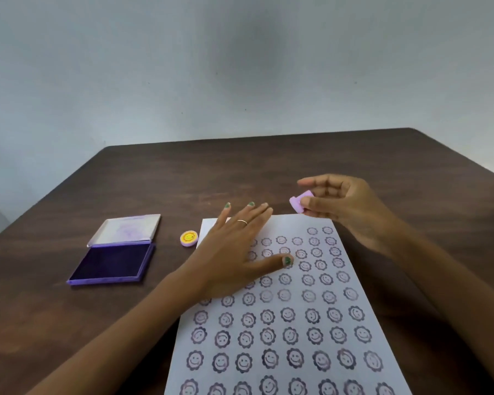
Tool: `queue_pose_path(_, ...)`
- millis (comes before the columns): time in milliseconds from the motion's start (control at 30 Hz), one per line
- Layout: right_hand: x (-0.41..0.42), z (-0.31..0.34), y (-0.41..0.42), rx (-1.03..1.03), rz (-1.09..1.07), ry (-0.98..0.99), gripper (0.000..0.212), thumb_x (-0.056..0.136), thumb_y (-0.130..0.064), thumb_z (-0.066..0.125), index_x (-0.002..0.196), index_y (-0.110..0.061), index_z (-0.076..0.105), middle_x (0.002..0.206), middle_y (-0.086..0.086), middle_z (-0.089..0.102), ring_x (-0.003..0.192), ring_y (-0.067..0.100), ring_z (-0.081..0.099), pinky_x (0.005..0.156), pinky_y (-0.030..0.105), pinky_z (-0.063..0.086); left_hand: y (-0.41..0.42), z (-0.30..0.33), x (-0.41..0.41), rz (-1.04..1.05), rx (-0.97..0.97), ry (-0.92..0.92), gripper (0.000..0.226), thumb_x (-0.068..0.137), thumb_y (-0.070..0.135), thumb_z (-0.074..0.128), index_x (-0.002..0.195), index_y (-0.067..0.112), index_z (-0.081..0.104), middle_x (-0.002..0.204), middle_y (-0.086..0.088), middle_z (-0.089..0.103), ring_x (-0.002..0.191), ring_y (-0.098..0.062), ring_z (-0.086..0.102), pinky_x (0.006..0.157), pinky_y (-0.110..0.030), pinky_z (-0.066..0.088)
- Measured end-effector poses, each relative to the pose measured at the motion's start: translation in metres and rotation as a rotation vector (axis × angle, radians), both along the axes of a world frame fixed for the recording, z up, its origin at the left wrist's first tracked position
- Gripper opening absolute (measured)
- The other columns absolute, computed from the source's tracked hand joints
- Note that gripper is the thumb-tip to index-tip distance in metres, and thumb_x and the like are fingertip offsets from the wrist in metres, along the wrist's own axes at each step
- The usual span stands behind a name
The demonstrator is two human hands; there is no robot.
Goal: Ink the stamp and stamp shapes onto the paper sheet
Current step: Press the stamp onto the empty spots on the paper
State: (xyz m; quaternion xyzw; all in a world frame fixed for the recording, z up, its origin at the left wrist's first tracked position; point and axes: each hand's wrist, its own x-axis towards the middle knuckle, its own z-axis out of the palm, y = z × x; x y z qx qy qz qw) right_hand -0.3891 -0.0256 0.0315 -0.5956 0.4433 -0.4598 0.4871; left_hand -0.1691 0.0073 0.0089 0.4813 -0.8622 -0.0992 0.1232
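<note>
A white paper sheet [271, 317] lies on the table, covered in rows of purple smiley-flower prints. My left hand [234, 249] rests flat on its upper left part, fingers spread, holding nothing. My right hand [345, 206] hovers above the sheet's far right corner and pinches a small lilac stamp [298, 202] between thumb and fingers. An open purple ink pad [111, 265] with its lid folded back sits to the left of the sheet.
A small round lilac cap with a yellow smiley [188, 238] lies between the ink pad and the sheet. The dark wooden table [240, 172] stretches back to a pale wall.
</note>
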Motion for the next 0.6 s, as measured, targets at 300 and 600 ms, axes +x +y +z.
queue_pose_path(300, 0.0031, 0.0065, 0.0042, -0.266, -0.068, 0.439, 0.028, 0.064, -0.021, 0.081, 0.087, -0.012, 0.07, 0.082, 0.004, 0.074, 0.075, 0.019, 0.071, 0.073, 0.035, 0.06, 0.0027, -0.0069, -0.0011, -0.003, 0.139, -0.059, 0.101, 0.069, 0.078, 0.024, 0.151, 0.022, 0.002, 0.16, 0.009, 0.0, 0.145, -0.002, -0.007, 0.117, -0.026, -0.009)
queue_pose_path(600, 0.0094, 0.0069, 0.0098, -0.356, -0.006, 0.59, 0.024, 0.069, -0.02, 0.077, 0.092, -0.014, 0.072, 0.082, 0.0, 0.074, 0.071, 0.003, 0.069, 0.068, 0.013, 0.055, 0.003, -0.006, -0.0014, -0.002, 0.149, -0.088, 0.099, 0.072, 0.076, 0.024, 0.151, 0.021, 0.002, 0.16, 0.008, -0.001, 0.145, -0.004, -0.006, 0.118, -0.029, -0.007)
